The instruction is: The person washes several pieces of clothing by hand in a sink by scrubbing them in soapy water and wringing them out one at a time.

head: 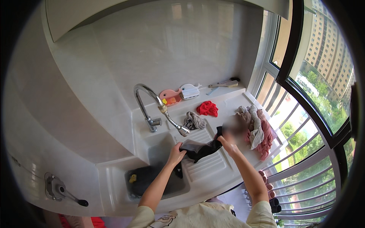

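Observation:
Both hands hold a black cloth garment with a sheer grey part [202, 149], spread between them over the ribbed washboard [208, 168] of a white laundry sink. My left hand [176, 154] grips its left end, near the sink basin. My right hand [227, 144] grips its right end; a blurred patch beside it hides some detail. The basin [156, 179] holds dark, cloudy water, with a small yellow object [133, 178] in it and a piece of black cloth [178, 170] at its right side. A twisted grey cloth [194, 120] lies at the washboard's top edge.
The chrome faucet [146, 88] arches over the basin. On the counter are a red cloth [207, 109] and a heap of pink, white and grey clothes [258, 131]. Whale-shaped soap holders [170, 97] and a brush [228, 83] stand along the back ledge. A railed window [293, 128] is at the right.

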The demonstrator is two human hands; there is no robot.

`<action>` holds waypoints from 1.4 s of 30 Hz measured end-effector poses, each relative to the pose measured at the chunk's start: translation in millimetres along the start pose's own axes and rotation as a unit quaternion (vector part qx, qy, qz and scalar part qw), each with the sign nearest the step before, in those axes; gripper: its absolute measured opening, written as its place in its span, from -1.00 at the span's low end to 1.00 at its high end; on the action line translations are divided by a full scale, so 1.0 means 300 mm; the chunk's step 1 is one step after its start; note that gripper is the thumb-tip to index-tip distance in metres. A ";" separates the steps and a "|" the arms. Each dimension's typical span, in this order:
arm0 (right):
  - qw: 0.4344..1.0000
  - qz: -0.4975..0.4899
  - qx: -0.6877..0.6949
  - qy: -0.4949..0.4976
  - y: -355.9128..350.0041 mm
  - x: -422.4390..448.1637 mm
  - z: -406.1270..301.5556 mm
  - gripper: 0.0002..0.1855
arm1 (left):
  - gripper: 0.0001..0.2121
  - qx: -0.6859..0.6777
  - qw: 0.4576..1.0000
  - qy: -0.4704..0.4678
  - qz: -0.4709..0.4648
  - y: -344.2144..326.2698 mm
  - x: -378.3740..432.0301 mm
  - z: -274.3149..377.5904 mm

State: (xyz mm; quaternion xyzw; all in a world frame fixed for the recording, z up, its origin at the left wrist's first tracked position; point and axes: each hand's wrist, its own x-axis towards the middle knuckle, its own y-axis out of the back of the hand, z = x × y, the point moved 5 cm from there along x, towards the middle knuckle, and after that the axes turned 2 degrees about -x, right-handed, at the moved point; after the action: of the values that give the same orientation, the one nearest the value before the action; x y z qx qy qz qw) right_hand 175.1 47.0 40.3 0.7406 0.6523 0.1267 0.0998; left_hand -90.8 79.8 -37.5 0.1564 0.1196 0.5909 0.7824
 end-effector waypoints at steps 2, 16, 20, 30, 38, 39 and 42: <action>0.970 -0.083 -0.229 -0.028 -0.008 -0.035 0.123 -0.55 | -0.48 0.066 0.987 -0.127 0.070 0.012 -0.028 -0.026; 0.930 -0.117 -0.248 0.244 -0.303 -0.054 -0.029 0.35 | -0.60 -0.050 0.987 -0.109 0.107 -0.032 -0.099 0.278; 0.969 -0.081 0.046 0.231 -0.329 0.003 0.024 0.12 | -0.44 -0.124 0.980 -0.158 -0.015 -0.078 -0.080 0.447; 0.834 -0.037 0.516 -0.194 -0.309 -0.006 -0.007 -0.66 | 0.07 -0.005 0.977 -0.170 0.127 -0.183 -0.179 0.144; 0.817 -0.042 0.533 -0.214 -0.332 -0.025 0.005 -0.46 | -0.52 -0.388 0.883 -0.027 0.260 -0.260 -0.078 0.002; 0.817 -0.052 0.525 -0.230 -0.339 -0.031 0.030 -0.42 | -0.57 -0.416 0.862 -0.008 0.288 -0.236 -0.085 0.028; 0.874 -0.091 0.401 -0.260 -0.374 -0.076 0.130 -0.30 | -0.66 -0.474 0.823 -0.003 0.314 -0.171 -0.092 0.070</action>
State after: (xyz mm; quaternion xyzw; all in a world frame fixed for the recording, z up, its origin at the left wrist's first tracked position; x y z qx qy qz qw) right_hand 79.1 39.5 -33.1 0.6605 0.6623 -0.3525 -0.0284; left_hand -44.9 38.2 -38.0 -0.2025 -0.2330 0.7883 0.5323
